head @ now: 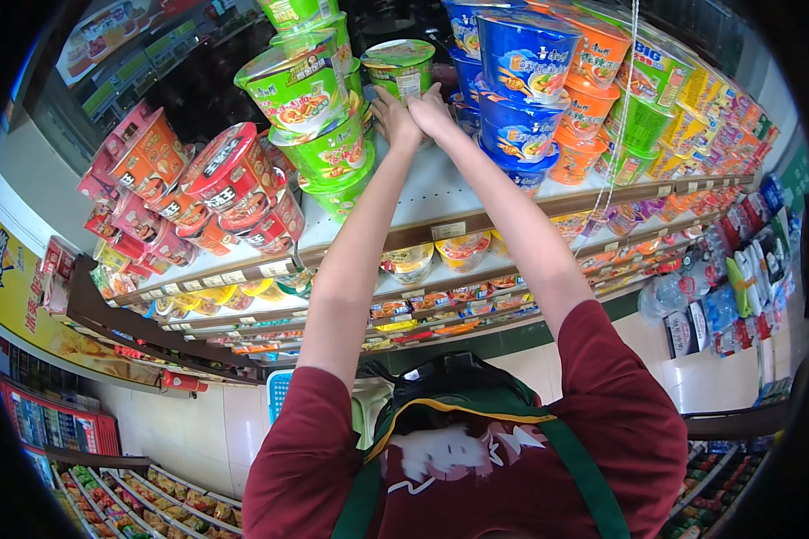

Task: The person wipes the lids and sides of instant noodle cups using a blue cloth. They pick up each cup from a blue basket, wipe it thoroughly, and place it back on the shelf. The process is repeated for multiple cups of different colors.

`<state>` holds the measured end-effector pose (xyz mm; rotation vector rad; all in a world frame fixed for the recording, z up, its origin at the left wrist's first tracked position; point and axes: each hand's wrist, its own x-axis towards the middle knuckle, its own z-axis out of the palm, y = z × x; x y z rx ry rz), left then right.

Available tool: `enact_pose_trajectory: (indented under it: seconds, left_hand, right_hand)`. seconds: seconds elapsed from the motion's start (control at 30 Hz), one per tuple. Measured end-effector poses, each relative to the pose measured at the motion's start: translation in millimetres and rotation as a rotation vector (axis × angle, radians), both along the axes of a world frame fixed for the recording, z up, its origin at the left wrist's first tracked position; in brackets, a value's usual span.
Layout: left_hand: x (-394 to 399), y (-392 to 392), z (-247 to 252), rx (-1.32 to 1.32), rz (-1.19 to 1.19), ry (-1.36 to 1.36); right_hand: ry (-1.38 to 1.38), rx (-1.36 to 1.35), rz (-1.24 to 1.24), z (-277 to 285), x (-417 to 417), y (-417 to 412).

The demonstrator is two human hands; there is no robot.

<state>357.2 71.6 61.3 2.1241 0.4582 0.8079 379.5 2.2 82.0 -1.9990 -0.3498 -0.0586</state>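
Both my arms stretch out over the top shelf of a store rack. A green instant noodle bucket (400, 66) with a printed lid stands at the back, between green and blue stacks. My left hand (396, 116) is on its near left side, fingers spread along it. At its lower right side is my right hand (433, 113), touching my left hand; its fingertips reach the bucket's edge. Left of my hands rises a stack of green noodle buckets (296, 101). Blue noodle buckets (527, 64) are stacked to the right. The bucket's underside is hidden behind my hands.
Orange buckets (583, 104) stand beyond the blue ones, red buckets (226, 175) at the left. A white cord (621, 128) hangs before the right side. The shelf edge (445, 232) runs below my forearms. Lower shelves hold bowls and packets. A blue basket (280, 394) is near my body.
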Motion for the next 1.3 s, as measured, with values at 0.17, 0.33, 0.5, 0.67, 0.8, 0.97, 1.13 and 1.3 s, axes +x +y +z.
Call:
enact_pose_trajectory:
  seconds: [0.17, 0.33, 0.5, 0.67, 0.8, 0.97, 1.13, 1.3]
  left_hand:
    - [-24.4, 1.3, -1.7, -0.239, -0.369, -0.172]
    - [-173.1, -44.0, 30.5, -0.101, -0.734, -0.169]
    - [-309.5, -13.0, 52.8, 0.148, -0.905, 0.189]
    - [-371.9, 43.5, 4.2, -0.138, -0.909, 0.322]
    - [-421.7, 87.2, -80.9, -0.641, -0.72, 0.23]
    - [-510.4, 109.9, -163.7, -0.91, -0.345, 0.143]
    - [-612.5, 115.8, -229.8, -1.077, 0.102, 0.119]
    - [-688.0, 126.1, -314.1, -1.612, 0.506, -0.384]
  right_hand:
    - [-0.044, 0.234, 0.175, 9.7, -55.6, -18.4]
    - [-0.001, 0.415, 0.482, 27.8, -176.7, -93.2]
    - [-0.211, -0.025, 0.808, 16.8, -257.8, -134.4]
    - [0.09, -0.124, 1.091, -25.3, -275.1, -87.0]
    - [0.415, 0.042, 1.275, -98.1, -283.8, -11.8]
    - [0.68, -0.092, 1.414, -181.4, -327.0, 72.4]
    - [1.02, -0.396, 1.503, -227.7, -397.5, 122.1]
    - [1.399, -0.62, 1.426, -299.6, -462.8, 160.5]
